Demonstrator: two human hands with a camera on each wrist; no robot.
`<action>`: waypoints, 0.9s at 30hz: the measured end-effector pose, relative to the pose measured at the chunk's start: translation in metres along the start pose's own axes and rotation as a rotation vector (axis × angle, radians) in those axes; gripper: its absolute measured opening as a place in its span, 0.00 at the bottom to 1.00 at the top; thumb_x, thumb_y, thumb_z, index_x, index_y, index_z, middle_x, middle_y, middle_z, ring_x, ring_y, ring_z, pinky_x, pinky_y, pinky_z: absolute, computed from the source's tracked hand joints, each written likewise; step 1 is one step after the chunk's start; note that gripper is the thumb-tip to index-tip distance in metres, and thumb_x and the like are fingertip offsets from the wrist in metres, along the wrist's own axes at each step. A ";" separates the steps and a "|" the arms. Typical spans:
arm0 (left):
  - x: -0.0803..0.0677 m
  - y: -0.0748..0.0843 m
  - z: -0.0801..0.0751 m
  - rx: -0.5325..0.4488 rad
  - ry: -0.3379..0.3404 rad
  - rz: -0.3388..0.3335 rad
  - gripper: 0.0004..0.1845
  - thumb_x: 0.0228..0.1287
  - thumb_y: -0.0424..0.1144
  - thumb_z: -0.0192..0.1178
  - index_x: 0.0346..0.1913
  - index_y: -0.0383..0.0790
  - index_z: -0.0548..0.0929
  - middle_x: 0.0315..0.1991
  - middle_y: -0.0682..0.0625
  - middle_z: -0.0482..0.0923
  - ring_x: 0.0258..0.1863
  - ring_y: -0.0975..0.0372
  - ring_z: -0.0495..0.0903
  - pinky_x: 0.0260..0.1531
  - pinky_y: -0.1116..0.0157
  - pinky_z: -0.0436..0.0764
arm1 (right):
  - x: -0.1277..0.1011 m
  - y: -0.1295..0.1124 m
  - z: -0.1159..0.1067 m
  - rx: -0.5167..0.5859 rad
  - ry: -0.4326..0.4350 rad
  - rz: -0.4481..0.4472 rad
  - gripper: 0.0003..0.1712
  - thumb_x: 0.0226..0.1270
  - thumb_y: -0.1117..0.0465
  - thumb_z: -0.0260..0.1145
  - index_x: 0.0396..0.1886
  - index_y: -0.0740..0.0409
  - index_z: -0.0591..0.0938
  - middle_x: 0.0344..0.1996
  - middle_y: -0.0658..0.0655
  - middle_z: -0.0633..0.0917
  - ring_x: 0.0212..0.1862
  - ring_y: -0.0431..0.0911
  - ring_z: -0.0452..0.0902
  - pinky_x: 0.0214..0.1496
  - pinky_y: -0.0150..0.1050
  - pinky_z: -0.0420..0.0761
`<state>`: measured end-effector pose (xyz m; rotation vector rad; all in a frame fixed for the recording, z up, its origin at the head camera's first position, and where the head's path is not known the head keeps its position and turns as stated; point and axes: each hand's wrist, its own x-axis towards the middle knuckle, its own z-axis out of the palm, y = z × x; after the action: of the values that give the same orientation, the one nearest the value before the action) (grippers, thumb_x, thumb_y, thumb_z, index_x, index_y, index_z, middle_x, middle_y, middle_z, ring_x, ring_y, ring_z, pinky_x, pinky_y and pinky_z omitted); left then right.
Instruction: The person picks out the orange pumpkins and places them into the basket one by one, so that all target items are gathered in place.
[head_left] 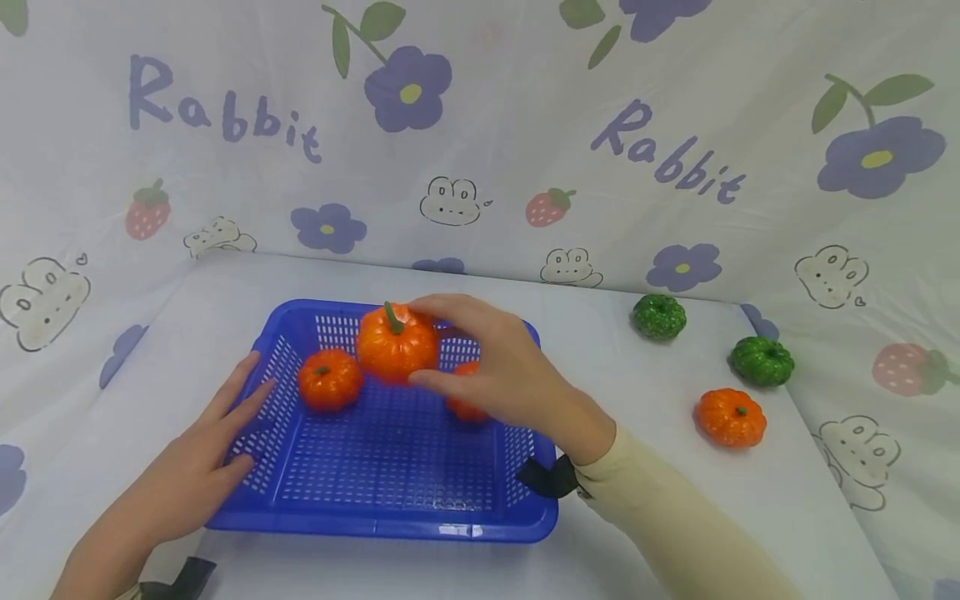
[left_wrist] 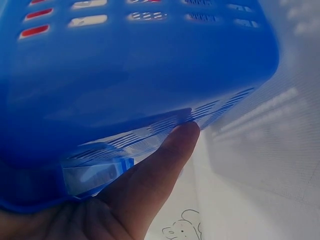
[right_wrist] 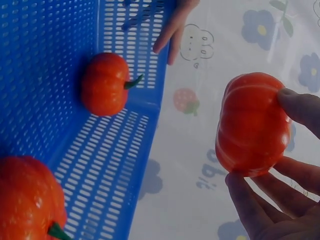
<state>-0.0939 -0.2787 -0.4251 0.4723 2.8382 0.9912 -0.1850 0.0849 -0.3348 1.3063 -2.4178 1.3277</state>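
Note:
My right hand [head_left: 480, 358] holds an orange toy pumpkin [head_left: 396, 342] with a green stem above the blue slotted basket [head_left: 390, 517]; the right wrist view shows fingers and thumb curled round that pumpkin [right_wrist: 252, 125]. Two smaller orange pumpkins lie in the basket, one at the left [head_left: 330, 379] and one partly hidden behind my right hand [head_left: 463, 407]. The left hand [head_left: 202, 454] rests flat with straight fingers on the basket's left rim and wall. From the left wrist, its thumb [left_wrist: 165, 160] lies against the basket's outer wall [left_wrist: 125, 75].
Two green pumpkins [head_left: 658, 316] [head_left: 762, 361] and another orange pumpkin [head_left: 731, 417] sit on the white table at the right. A flower-and-rabbit printed cloth [head_left: 480, 125] hangs behind and drapes over the table's sides.

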 end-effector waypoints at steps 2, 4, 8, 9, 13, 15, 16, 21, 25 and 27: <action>0.000 0.000 0.000 0.003 0.001 0.003 0.44 0.70 0.24 0.61 0.86 0.32 0.56 0.90 0.49 0.26 0.83 0.32 0.50 0.67 0.26 0.65 | 0.002 0.000 0.004 0.014 -0.004 -0.009 0.38 0.66 0.58 0.83 0.74 0.58 0.79 0.69 0.52 0.82 0.65 0.42 0.81 0.66 0.45 0.84; 0.000 0.000 0.000 0.005 0.002 0.006 0.44 0.71 0.24 0.61 0.86 0.32 0.55 0.90 0.49 0.26 0.83 0.32 0.50 0.67 0.26 0.65 | 0.005 -0.001 0.007 0.026 -0.006 -0.021 0.38 0.66 0.58 0.83 0.74 0.59 0.79 0.69 0.53 0.82 0.66 0.42 0.81 0.66 0.44 0.84; 0.000 0.000 0.000 0.007 0.000 0.003 0.44 0.71 0.24 0.61 0.86 0.32 0.55 0.90 0.49 0.26 0.83 0.32 0.49 0.67 0.26 0.65 | 0.008 -0.002 0.015 0.029 -0.015 -0.025 0.39 0.65 0.59 0.83 0.74 0.59 0.79 0.70 0.53 0.81 0.67 0.42 0.80 0.66 0.41 0.84; 0.000 0.001 0.000 0.006 -0.002 0.000 0.44 0.71 0.24 0.61 0.86 0.32 0.55 0.90 0.49 0.25 0.83 0.33 0.49 0.67 0.26 0.65 | 0.009 -0.003 0.017 0.027 -0.017 -0.021 0.39 0.65 0.59 0.83 0.74 0.58 0.79 0.70 0.52 0.81 0.67 0.42 0.80 0.66 0.40 0.83; 0.000 0.001 0.000 0.010 0.000 -0.005 0.44 0.70 0.24 0.61 0.86 0.32 0.56 0.90 0.49 0.25 0.83 0.32 0.50 0.67 0.26 0.65 | 0.011 -0.005 0.026 0.012 -0.032 0.006 0.39 0.65 0.58 0.83 0.75 0.56 0.79 0.70 0.51 0.81 0.67 0.40 0.79 0.66 0.39 0.83; -0.001 0.002 0.000 0.010 0.002 -0.005 0.44 0.70 0.24 0.61 0.86 0.32 0.56 0.90 0.49 0.25 0.83 0.33 0.50 0.67 0.26 0.65 | 0.013 -0.005 0.031 0.015 -0.041 0.014 0.39 0.66 0.58 0.83 0.75 0.56 0.79 0.70 0.52 0.81 0.67 0.40 0.79 0.66 0.38 0.83; -0.001 0.002 0.000 0.011 0.004 -0.005 0.44 0.70 0.24 0.61 0.86 0.32 0.56 0.90 0.49 0.26 0.83 0.33 0.50 0.67 0.26 0.65 | 0.014 -0.005 0.033 0.021 -0.045 0.017 0.39 0.66 0.58 0.83 0.75 0.56 0.79 0.70 0.52 0.81 0.67 0.40 0.79 0.66 0.38 0.83; -0.002 0.003 0.000 0.009 0.003 -0.008 0.44 0.70 0.24 0.61 0.86 0.32 0.56 0.90 0.49 0.26 0.83 0.33 0.50 0.67 0.26 0.65 | 0.018 -0.005 0.042 0.027 -0.066 0.029 0.39 0.66 0.58 0.83 0.74 0.55 0.79 0.70 0.51 0.81 0.67 0.40 0.79 0.66 0.37 0.82; -0.003 0.004 0.001 0.016 0.002 -0.013 0.45 0.69 0.24 0.62 0.86 0.32 0.56 0.90 0.49 0.25 0.82 0.32 0.52 0.67 0.27 0.66 | 0.021 -0.005 0.048 0.010 -0.094 0.040 0.39 0.67 0.56 0.82 0.75 0.54 0.78 0.71 0.50 0.80 0.69 0.40 0.78 0.67 0.36 0.82; -0.003 0.004 0.001 0.019 0.002 -0.012 0.45 0.69 0.24 0.62 0.86 0.32 0.56 0.90 0.50 0.25 0.82 0.31 0.53 0.67 0.27 0.66 | 0.022 -0.005 0.052 0.005 -0.104 0.047 0.39 0.68 0.55 0.82 0.76 0.54 0.78 0.72 0.51 0.80 0.69 0.40 0.78 0.67 0.36 0.81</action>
<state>-0.0899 -0.2762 -0.4233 0.4554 2.8515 0.9644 -0.1796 0.0315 -0.3538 1.3608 -2.5306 1.3092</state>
